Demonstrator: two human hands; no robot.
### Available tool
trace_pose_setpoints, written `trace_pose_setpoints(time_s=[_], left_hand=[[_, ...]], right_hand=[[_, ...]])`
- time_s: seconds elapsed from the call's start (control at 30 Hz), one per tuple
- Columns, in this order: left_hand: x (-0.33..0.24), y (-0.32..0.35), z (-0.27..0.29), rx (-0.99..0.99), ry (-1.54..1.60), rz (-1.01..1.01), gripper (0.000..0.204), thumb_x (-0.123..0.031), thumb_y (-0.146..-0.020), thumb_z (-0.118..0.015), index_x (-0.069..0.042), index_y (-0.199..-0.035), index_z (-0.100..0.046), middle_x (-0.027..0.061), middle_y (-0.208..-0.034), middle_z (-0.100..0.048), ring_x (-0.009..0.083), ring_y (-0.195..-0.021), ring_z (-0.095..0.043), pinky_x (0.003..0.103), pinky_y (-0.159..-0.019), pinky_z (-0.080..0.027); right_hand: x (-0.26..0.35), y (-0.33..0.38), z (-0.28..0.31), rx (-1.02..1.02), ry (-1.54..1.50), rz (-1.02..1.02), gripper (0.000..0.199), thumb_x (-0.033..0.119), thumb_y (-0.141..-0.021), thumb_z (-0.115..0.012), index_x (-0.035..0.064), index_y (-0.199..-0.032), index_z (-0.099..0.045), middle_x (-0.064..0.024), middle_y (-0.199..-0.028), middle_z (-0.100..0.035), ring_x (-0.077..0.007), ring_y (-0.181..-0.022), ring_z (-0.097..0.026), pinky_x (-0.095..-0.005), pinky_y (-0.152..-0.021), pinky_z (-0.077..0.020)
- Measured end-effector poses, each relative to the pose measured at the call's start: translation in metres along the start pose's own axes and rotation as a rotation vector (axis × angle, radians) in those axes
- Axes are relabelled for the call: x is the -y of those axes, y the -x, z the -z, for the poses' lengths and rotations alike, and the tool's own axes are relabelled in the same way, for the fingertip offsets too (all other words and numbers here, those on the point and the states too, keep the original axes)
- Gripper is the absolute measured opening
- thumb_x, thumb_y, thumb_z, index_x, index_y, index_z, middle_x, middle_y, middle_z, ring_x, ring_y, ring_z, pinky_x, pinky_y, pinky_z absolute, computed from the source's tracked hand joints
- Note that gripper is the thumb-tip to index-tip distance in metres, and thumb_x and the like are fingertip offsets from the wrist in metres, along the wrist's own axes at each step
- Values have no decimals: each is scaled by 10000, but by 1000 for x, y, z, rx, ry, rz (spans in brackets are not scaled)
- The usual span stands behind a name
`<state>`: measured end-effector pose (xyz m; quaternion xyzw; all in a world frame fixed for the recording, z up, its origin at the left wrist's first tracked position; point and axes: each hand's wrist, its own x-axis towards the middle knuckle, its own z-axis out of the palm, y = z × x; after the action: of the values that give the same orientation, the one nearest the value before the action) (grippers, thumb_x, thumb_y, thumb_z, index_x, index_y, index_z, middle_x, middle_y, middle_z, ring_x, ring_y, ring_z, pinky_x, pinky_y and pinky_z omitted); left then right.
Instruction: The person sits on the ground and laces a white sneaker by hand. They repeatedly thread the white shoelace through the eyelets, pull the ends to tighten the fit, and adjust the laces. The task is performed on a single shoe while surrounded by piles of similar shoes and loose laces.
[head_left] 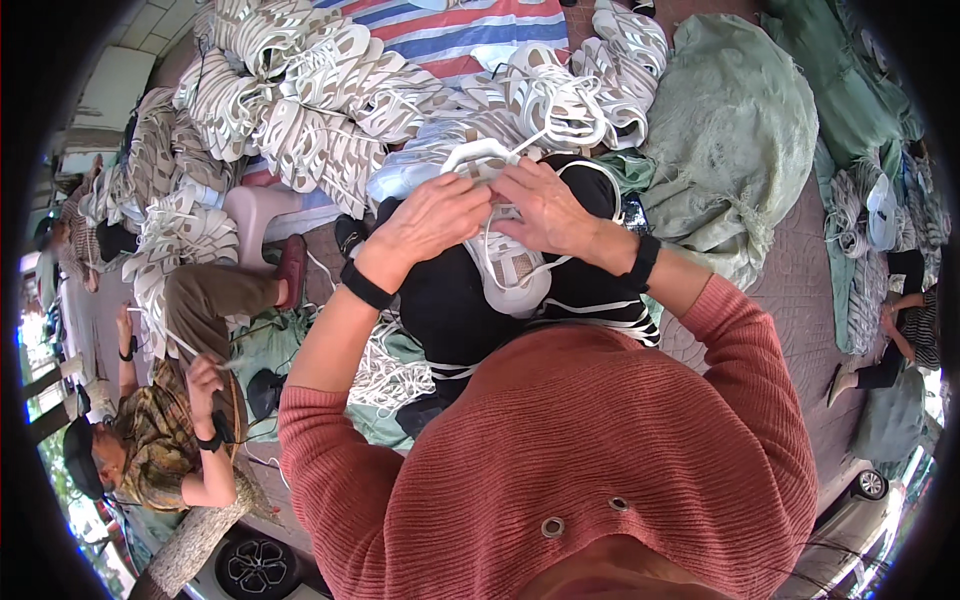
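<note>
A white and beige sneaker (515, 290) rests on my lap, its toe toward my body and its pale collar facing away. My left hand (430, 222) is closed at the left of the shoe's opening, fingertips pinched at the lacing. From the other side my right hand (548, 210) pinches there too, its fingers bent over the tongue area. A white shoelace (548, 268) loops out below my right hand and across the shoe. The exact spot where the fingertips grip is partly hidden by the fingers themselves.
Rows of similar sneakers (320, 150) lie ahead on a striped sheet (470, 38). A pale green sack (735, 130) bulges at the right. White laces (385, 375) are heaped by my left leg. To the left, a person (165, 440) sits near a pink stool (262, 222), holding a lace.
</note>
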<state>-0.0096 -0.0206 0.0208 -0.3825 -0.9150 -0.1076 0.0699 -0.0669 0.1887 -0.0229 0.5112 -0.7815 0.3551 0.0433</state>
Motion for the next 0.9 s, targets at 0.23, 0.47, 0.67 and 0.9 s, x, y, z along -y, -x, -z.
trace_pose_setpoints(time_s=[0.23,0.47,0.67,0.9], left_hand=[[5,76,35,-137,-301,129,139,-137,-718,-679,-97,-793,-568,54,-801,-532,218,-794,-606,358,-805,-543],[-10,338,132,-458,-832,1531,239,-262,-896,-600,-29,-846,-603,195,-809,-633,398,-777,-607,504,-701,-479],[-40,422,143,-569,-1014,1403,241,-235,-871,-600,-5,-799,-585,188,-756,-573,413,-718,-558,509,-657,-438],[-7,408,87,-1318,-383,1506,262,-175,-897,-533,71,-860,-614,182,-811,-703,244,-698,-661,344,-679,-548]], right_hand=[[17,-3,1,-81,116,150,243,139,-715,-738,120,-938,-644,-16,-885,-529,-211,-903,-512,-365,-766,-355],[79,10,77,343,-241,356,121,189,-824,-660,96,-795,-588,-30,-730,-495,-223,-786,-531,-362,-755,-386],[84,6,163,618,-475,398,101,89,-821,-651,47,-774,-573,-45,-721,-509,-242,-757,-550,-369,-755,-417],[84,8,180,503,-1011,531,91,65,-893,-640,9,-956,-672,-81,-839,-664,-241,-670,-621,-383,-636,-452]])
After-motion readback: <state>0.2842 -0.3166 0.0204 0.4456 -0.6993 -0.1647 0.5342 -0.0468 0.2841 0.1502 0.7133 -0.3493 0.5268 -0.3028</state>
